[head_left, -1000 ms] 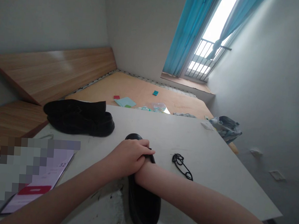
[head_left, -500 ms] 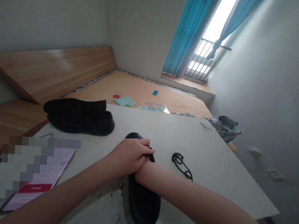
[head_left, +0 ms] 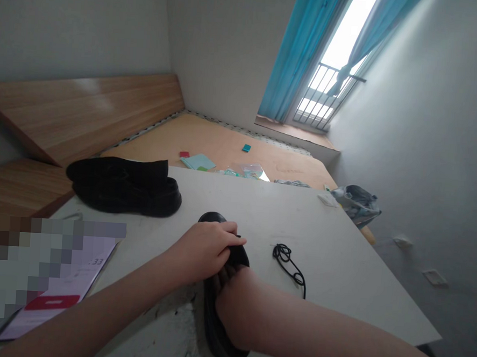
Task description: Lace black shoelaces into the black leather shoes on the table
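A black shoe lies on the white table in front of me, its toe pointing away. My left hand lies across its front part, fingers curled over the upper and thumb side toward the opening. My right hand reaches into the shoe's opening. The backs of its fingers show in shadow inside, but the fingertips are hidden. To the right, apart from both hands, rests a loose, looped black cord, like a shoelace. More black footwear sits at the table's left back, looking like two dark shapes side by side.
A lit phone occupies the left side of the white table. Beyond the far edge is a tan bed surface with small packets. A grey plastic bag hangs by the right edge, near the wall.
My right hand has drawn back toward me within the shoe, so its fingers now partly show. My left hand keeps its place on the shoe's front.
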### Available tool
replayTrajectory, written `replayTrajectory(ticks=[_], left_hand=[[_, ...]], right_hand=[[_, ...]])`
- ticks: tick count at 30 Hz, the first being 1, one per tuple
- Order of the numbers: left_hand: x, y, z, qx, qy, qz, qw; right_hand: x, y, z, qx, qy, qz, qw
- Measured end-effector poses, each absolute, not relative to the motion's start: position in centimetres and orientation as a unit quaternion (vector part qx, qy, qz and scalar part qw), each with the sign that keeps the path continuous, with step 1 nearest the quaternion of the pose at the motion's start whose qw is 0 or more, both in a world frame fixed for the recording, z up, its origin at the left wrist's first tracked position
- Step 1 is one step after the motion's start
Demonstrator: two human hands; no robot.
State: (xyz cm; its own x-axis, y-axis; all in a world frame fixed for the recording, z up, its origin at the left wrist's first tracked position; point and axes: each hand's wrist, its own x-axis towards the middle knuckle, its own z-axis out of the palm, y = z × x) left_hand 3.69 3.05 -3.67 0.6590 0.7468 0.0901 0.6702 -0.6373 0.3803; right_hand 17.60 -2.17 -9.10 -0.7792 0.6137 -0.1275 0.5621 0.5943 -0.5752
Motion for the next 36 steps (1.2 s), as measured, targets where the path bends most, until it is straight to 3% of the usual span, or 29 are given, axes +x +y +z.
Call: replayTrajectory(ticks=[4, 13, 17, 19, 22, 26, 29, 31, 36], left_hand=[[3.7, 3.0, -3.5, 0.893, 0.401, 0.119, 0.165], [3.8, 2.9, -3.4, 0.891, 0.405, 0.122, 0.163], [4.0, 2.1, -2.8, 0.898, 0.406, 0.086, 0.145], [4.2, 1.2, -2.3, 0.905, 0.406, 0.047, 0.121], [4.9, -0.2, -1.7, 0.902, 0.423, -0.006, 0.086], [5.9, -1.3, -2.3, 0.887, 0.457, -0.042, 0.054], [6.6, -1.9, -3.5, 0.898, 0.439, -0.03, 0.028], [6.9, -2.3, -4.1, 0.906, 0.421, -0.033, 0.013], [6.6, -3.1, -4.4, 0.92, 0.384, -0.056, 0.058]], right_hand=[[19.7, -2.5, -7.0, -0.249, -0.93, 0.255, -0.09], [19.3, 0.9, -1.1, -0.13, -0.864, 0.405, -0.269], [21.6, 0.9, 2.1, -0.203, -0.849, 0.452, -0.182], [24.2, 1.0, 3.1, -0.314, -0.822, 0.47, -0.069], [29.1, 1.1, 1.5, -0.481, -0.783, 0.382, 0.095], [33.8, -0.6, -5.4, -0.612, -0.763, 0.206, 0.027], [34.7, -2.9, -9.8, -0.657, -0.724, 0.208, -0.041], [34.6, -4.2, -11.2, -0.649, -0.725, 0.229, -0.025], [34.3, -5.8, -12.0, -0.643, -0.726, 0.216, 0.116]])
